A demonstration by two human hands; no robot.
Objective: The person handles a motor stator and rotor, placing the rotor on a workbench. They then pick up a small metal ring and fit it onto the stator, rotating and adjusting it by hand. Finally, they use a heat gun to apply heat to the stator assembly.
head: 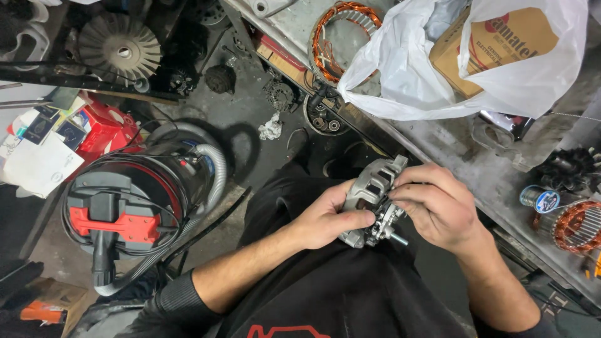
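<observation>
Both hands hold an alternator housing over a cluttered workshop floor.

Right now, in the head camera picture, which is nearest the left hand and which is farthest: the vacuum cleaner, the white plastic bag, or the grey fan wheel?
From the left hand:
1. Vacuum cleaner, on the floor, left.
2. White plastic bag, on the bench, upper right.
3. Grey fan wheel, top left corner.

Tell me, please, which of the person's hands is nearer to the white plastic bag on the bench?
Right. The right hand sits just below the white plastic bag; the left hand is farther, lower left.
</observation>
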